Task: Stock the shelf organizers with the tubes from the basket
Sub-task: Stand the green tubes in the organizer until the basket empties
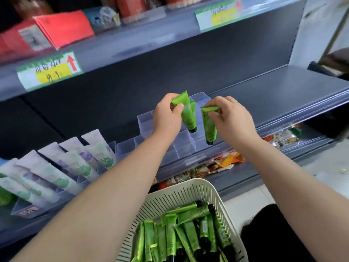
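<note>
Two price tags hang on the upper shelf edge: the nearer tag (49,70) has a green border, a yellow panel with dark handwriting too blurred to read, and a red arrow pointing up; the farther tag (219,15) has the same green and yellow layout and is just as illegible. On the pale tubes (66,165) standing at the left, green printed marks show near the lower ends, but the letters cannot be made out. The left hand (166,114) pinches a small bunch of green tubes (187,112) by their flat crimped ends, thumb pressed across the top, black caps hanging downward over the clear organizer (181,144) on the middle shelf (283,95). The right hand (230,118) pinches a single green tube (208,125) at its crimped end between thumb and fingers, its black cap pointing down just above a front compartment. These tubes are bright glossy green with fine dark print along the body that is too small to read. The visible organizer compartments look empty. Below, a cream slotted basket (170,197) holds a jumbled heap of matching tubes (181,237). Bright snack packets (217,165) lie on the shelf beneath.
</note>
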`<state>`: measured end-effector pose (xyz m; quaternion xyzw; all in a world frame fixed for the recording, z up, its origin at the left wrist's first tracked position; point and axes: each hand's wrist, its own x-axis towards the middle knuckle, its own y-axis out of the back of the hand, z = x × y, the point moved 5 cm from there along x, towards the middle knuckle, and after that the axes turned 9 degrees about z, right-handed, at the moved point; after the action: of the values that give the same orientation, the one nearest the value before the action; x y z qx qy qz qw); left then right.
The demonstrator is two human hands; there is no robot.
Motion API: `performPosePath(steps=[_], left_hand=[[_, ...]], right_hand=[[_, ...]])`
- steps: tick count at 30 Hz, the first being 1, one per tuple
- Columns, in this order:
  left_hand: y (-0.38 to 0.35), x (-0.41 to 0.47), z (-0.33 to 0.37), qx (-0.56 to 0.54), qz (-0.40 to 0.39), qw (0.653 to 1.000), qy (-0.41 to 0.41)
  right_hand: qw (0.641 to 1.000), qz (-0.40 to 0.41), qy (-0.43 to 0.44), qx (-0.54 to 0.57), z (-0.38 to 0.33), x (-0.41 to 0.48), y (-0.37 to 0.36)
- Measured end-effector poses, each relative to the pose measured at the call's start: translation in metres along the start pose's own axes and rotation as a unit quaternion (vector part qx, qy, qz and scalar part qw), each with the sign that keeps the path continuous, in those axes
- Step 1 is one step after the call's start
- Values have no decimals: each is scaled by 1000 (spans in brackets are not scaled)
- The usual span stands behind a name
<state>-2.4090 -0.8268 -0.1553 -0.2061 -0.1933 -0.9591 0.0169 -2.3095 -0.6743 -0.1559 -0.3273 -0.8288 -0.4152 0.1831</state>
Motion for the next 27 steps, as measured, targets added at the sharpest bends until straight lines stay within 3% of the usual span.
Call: performPosePath(steps=[6, 13, 20, 27], left_hand=[[-40, 14, -34, 51, -28, 997, 45], [-48, 12, -50, 50, 1, 995, 81], [-28, 8, -31, 96, 28, 995, 23], [-18, -6, -23, 173, -25, 984, -32]], right_hand=[[1000, 14, 5, 2, 6, 21, 3], [1000, 13, 28, 3, 2, 34, -14], [997, -42, 24, -57, 11, 31, -50], [995, -50, -2, -84, 21, 22, -66]])
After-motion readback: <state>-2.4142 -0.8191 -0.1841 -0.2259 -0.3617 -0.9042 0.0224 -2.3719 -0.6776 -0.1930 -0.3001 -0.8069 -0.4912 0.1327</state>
